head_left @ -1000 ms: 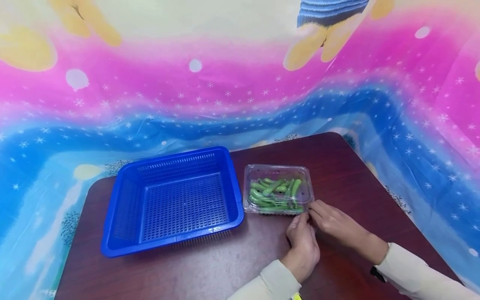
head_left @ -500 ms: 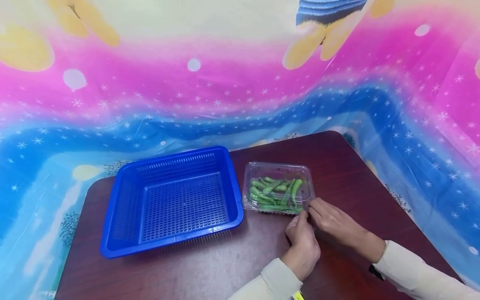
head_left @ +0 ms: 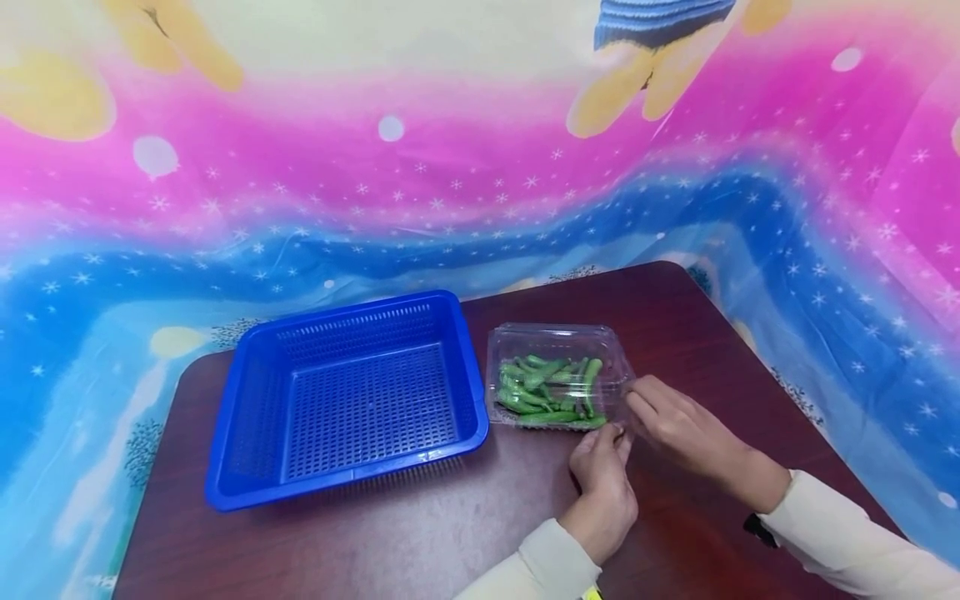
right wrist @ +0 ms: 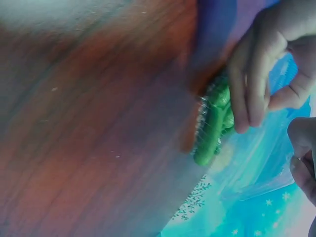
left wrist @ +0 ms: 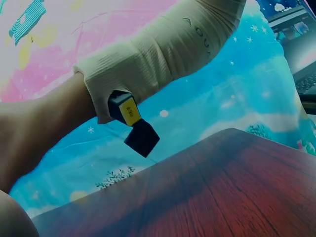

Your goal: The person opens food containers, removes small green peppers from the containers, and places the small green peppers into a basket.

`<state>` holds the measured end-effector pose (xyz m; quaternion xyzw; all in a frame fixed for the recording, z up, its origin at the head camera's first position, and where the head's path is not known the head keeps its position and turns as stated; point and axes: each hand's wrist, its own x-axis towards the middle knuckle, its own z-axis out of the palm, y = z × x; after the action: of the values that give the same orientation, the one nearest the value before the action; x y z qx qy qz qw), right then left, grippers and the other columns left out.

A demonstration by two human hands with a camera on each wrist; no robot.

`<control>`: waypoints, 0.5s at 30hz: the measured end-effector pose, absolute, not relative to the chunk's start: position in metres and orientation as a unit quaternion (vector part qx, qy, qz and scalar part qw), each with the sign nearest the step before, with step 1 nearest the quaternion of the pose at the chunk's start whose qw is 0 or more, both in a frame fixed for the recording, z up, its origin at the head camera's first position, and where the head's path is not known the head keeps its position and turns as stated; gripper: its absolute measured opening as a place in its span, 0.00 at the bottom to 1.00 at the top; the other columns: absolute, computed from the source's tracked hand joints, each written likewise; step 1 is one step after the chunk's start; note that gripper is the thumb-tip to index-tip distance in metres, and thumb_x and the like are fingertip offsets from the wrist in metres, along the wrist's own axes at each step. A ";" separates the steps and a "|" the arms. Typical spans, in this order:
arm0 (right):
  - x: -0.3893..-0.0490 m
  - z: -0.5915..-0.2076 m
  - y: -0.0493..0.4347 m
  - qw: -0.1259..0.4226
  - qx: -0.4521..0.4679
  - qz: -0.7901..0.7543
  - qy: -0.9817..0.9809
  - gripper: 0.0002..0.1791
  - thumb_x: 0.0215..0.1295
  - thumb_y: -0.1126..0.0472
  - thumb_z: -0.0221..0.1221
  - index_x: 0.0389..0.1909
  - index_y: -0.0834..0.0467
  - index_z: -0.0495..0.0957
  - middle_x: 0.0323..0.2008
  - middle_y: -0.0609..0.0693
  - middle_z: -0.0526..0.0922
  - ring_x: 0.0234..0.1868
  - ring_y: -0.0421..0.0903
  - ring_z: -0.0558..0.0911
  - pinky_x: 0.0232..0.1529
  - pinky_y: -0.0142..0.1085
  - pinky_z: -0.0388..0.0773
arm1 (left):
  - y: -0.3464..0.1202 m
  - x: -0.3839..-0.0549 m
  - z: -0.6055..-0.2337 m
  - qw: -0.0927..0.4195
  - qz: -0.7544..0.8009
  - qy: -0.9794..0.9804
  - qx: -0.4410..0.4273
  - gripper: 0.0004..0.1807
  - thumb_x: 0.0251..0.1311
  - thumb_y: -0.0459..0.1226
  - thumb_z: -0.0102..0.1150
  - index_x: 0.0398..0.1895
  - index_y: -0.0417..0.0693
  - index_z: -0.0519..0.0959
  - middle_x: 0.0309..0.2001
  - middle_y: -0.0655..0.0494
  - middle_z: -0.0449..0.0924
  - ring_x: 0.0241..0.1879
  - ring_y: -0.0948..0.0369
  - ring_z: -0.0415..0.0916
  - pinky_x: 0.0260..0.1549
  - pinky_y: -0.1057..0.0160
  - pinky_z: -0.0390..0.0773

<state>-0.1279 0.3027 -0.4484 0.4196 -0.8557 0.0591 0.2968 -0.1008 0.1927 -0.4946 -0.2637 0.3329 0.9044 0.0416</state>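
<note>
A clear plastic clamshell box (head_left: pixel 551 333) with several green peppers (head_left: pixel 551 383) in it sits right of the blue basket. My left hand (head_left: pixel 603 487) pinches the box's near right corner, thumb and fingers together. At the raised right edge of the lid, my right hand (head_left: pixel 686 425) pinches the plastic, slightly above and right of the left hand. In the right wrist view, the left hand's fingers (right wrist: pixel 256 89) lie against the box beside the peppers, and the right hand's fingertips (right wrist: pixel 302 153) show at the right edge. The left wrist view mostly shows the other forearm.
A blue perforated basket (head_left: pixel 345 471) stands on the left of the dark red-brown table (head_left: pixel 480 533). A printed cloth (head_left: pixel 480 192) hangs behind and around the table. A black device with a yellow label (left wrist: pixel 129 112) is on the right sleeve's cuff.
My right hand has moved slightly up and right, raising the right edge of the lid. The left hand stays at the box's corner.
</note>
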 end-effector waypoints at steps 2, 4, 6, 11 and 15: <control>-0.130 -0.444 0.302 0.303 0.399 0.079 -0.862 0.21 0.81 0.60 0.40 0.36 0.66 0.78 0.37 0.53 0.77 0.39 0.45 0.75 0.34 0.37 0.78 | 0.191 -0.101 -0.494 0.042 0.903 0.335 -0.265 0.05 0.54 0.23 0.53 0.24 0.34 0.77 0.30 0.50 0.77 0.35 0.56 0.84 0.50 0.53 0.88; -0.133 -0.437 0.301 0.307 0.370 0.107 -0.871 0.18 0.76 0.60 0.43 0.34 0.65 0.77 0.36 0.53 0.78 0.37 0.43 0.76 0.33 0.35 0.78 | 0.188 -0.100 -0.494 0.043 0.903 0.338 -0.261 0.05 0.53 0.23 0.53 0.23 0.35 0.76 0.29 0.50 0.77 0.34 0.55 0.84 0.51 0.52 0.88; -0.137 -0.426 0.302 0.312 0.336 0.137 -0.878 0.12 0.69 0.62 0.48 0.33 0.64 0.78 0.36 0.53 0.80 0.35 0.42 0.78 0.32 0.30 0.80 | 0.185 -0.099 -0.493 0.045 0.904 0.342 -0.253 0.05 0.53 0.22 0.52 0.24 0.33 0.77 0.29 0.48 0.78 0.34 0.54 0.85 0.51 0.51 0.88; -0.151 -0.388 0.308 0.300 0.233 0.202 -0.903 0.07 0.49 0.72 0.63 0.31 0.63 0.80 0.32 0.53 0.83 0.28 0.42 0.81 0.29 0.17 0.77 | 0.171 -0.099 -0.488 0.062 0.896 0.361 -0.250 0.05 0.53 0.24 0.52 0.25 0.32 0.78 0.27 0.47 0.80 0.31 0.54 0.85 0.48 0.50 0.89; -0.159 -0.357 0.319 0.236 0.112 0.212 -0.942 0.08 0.50 0.70 0.69 0.32 0.60 0.83 0.30 0.54 0.86 0.24 0.33 0.78 0.23 0.17 0.73 | 0.155 -0.099 -0.489 0.071 0.885 0.387 -0.248 0.06 0.55 0.25 0.51 0.24 0.37 0.76 0.24 0.51 0.78 0.27 0.58 0.82 0.42 0.54 0.90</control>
<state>-0.1587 0.3192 -0.3574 0.1115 -0.9418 0.2123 0.2357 -0.0989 0.1548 -0.4885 -0.2484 0.3873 0.8850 0.0714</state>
